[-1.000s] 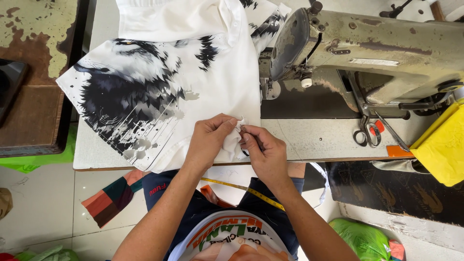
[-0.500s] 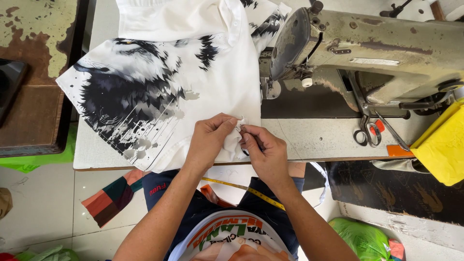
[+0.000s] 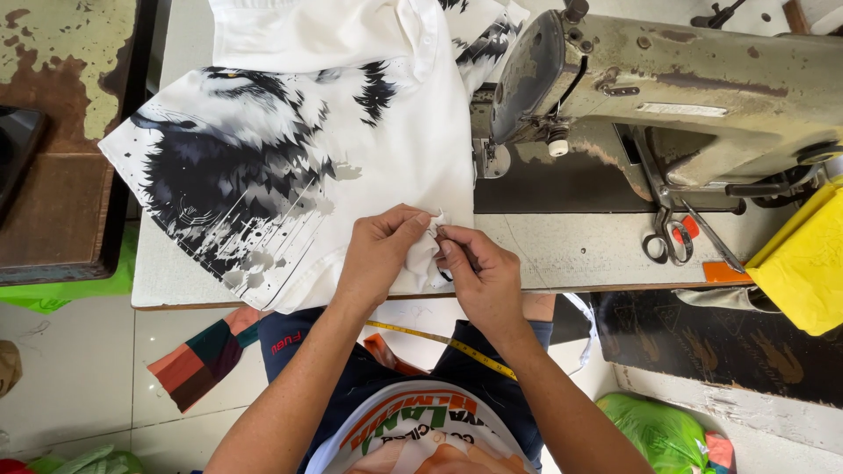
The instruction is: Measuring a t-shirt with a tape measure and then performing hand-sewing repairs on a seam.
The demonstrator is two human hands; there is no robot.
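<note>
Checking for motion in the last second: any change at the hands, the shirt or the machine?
No visible change. Both hands, left and right, pinch the same bunched bit of the white printed shirt at the table's front edge. The sewing machine, scissors and yellow tape measure lie where they did.

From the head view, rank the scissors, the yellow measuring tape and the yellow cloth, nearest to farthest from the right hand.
1. Yellow measuring tape, just below the right hand, across the lap.
2. Scissors, to its right on the sewing table.
3. Yellow cloth, at the far right edge.
</note>
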